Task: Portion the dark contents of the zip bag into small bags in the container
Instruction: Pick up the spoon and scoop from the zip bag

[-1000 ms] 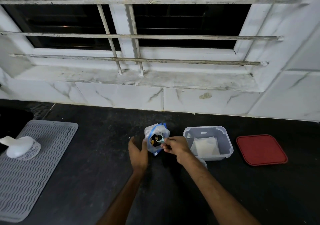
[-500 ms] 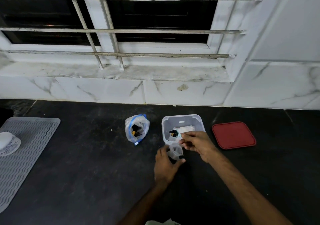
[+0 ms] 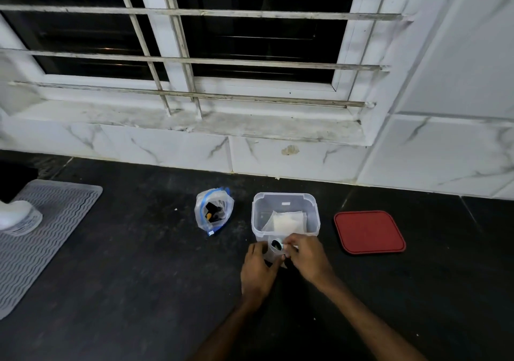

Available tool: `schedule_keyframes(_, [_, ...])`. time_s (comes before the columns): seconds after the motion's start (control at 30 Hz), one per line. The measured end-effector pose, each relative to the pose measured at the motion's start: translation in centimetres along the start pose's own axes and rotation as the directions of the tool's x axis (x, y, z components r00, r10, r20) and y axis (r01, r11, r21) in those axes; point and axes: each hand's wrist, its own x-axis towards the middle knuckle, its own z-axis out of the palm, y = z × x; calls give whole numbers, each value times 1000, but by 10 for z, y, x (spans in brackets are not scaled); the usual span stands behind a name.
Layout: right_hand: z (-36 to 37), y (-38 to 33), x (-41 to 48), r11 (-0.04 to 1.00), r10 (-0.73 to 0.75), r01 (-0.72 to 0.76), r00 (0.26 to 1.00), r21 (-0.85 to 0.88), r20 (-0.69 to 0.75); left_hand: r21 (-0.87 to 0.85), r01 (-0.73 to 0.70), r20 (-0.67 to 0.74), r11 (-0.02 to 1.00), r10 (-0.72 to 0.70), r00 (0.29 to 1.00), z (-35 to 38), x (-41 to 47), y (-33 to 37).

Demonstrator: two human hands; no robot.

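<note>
Two bare hands, left hand (image 3: pixel 257 270) and right hand (image 3: pixel 307 256), pinch a crinkly clear small bag (image 3: pixel 274 251) holding something dark, just before the translucent square container (image 3: pixel 285 216). Left beyond stands the blue-zipped zip bag (image 3: pixel 213 212); right, a flat red lid (image 3: pixel 369 232).

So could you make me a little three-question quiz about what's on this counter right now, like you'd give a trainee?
1. True or false: the red lid is sitting on the clear container.
2. What stands left of the container? A) a zip bag with a blue strip B) a kettle C) a plate
3. What are both hands working on, and where?

Key
1. False. The lid lies flat on the counter, right of the container and apart from it.
2. A, the zip bag, open, dark contents showing.
3. The left hand and right hand hold a small clear bag in front of the container; the right fingers hold a scoop of dark stuff at its mouth.
</note>
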Motion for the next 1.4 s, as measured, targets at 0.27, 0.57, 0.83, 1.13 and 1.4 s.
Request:
schedule_keyframes(0.27, [8,5,-7,957,-180,165,983,-240,-43,-17,28,13,999,-28,1000,-4,-6,1])
schedule_keyframes(0.57, [-4,8,-5,910,218,-151,967,387,-133,-52,-19,28,998,21,999,-17,-6,-8])
schedule_keyframes(0.83, [14,-62,10,704,240,-162,971,691,-18,-306,158,-113,939,-200,973,-81,22,-58])
schedule_keyframes(1.13, [107,-110,97,813,305,-272,952,515,21,-318,252,-142,914,-309,940,-118,97,-99])
schedule_keyframes(1.4, [149,-126,138,977,210,-206,974,47,-90,-277,241,-145,930,-289,946,-122,137,-98])
